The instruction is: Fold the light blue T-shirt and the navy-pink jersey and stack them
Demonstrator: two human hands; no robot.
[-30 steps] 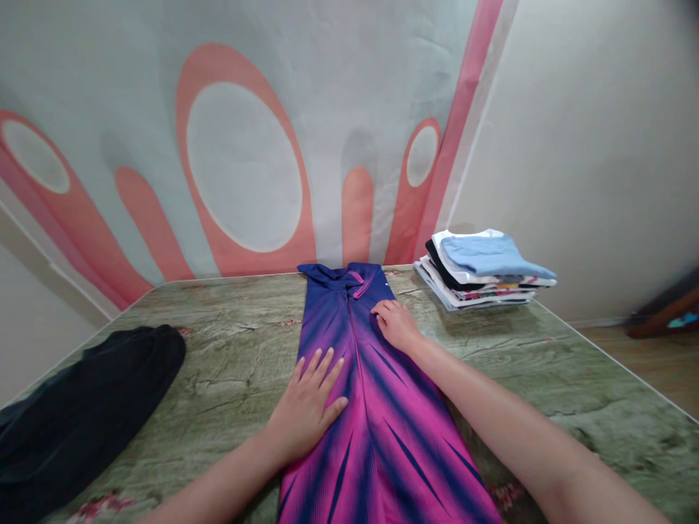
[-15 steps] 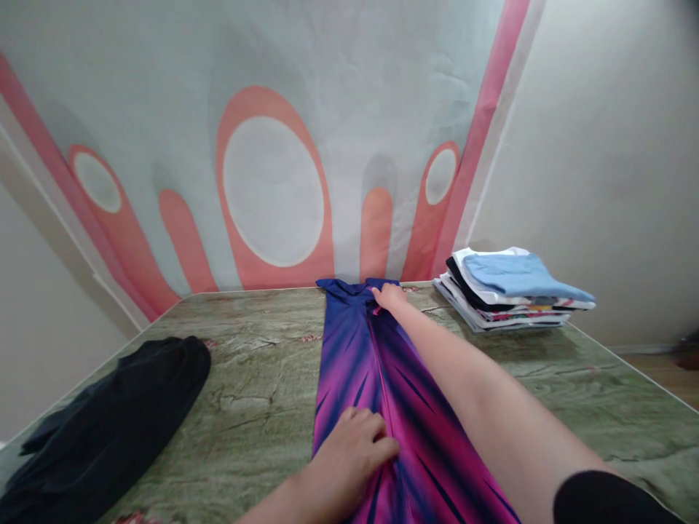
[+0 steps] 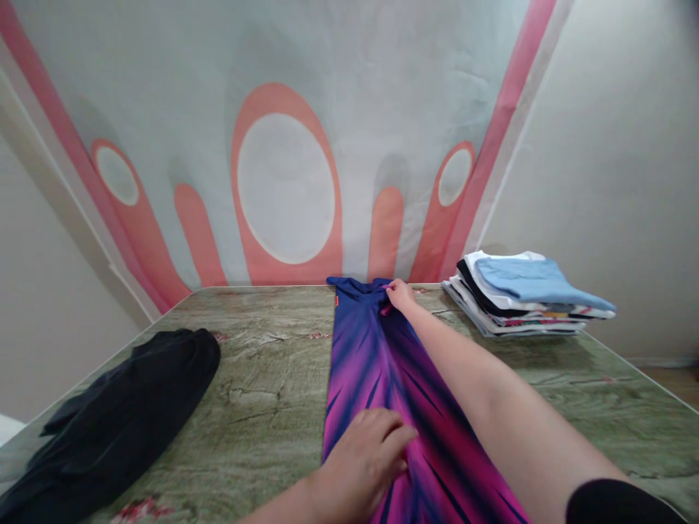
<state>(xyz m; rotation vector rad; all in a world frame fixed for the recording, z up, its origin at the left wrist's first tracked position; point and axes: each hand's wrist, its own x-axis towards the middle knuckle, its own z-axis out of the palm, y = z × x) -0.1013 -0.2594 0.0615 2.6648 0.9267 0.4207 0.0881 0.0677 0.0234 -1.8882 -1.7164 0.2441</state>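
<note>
A long purple, magenta and navy garment (image 3: 357,371) lies lengthwise on the table, reaching from its far edge to the bottom of the head view. At the far navy end, my right hand (image 3: 401,295) is closed, pinching the fabric and a bit of pink trim. Nearer to me, my left hand (image 3: 376,451) rests on the magenta part with curled fingers closed on the cloth; its fingertips are partly hidden. Soft creases run between the two hands. A small orange tag shows at the garment's left edge.
A dark, loosely bunched garment (image 3: 131,407) lies on the left of the wood-patterned table (image 3: 273,393). At the back right stands a stack of folded clothes (image 3: 524,295), light blue on top. A wall with a printed pink pattern (image 3: 287,269) rises behind the table's far edge.
The view has shifted slightly, so the scene sits a little farther right. The straight seam line along the garment's middle has turned into softer creases. Both hands remain at the cloth.
</note>
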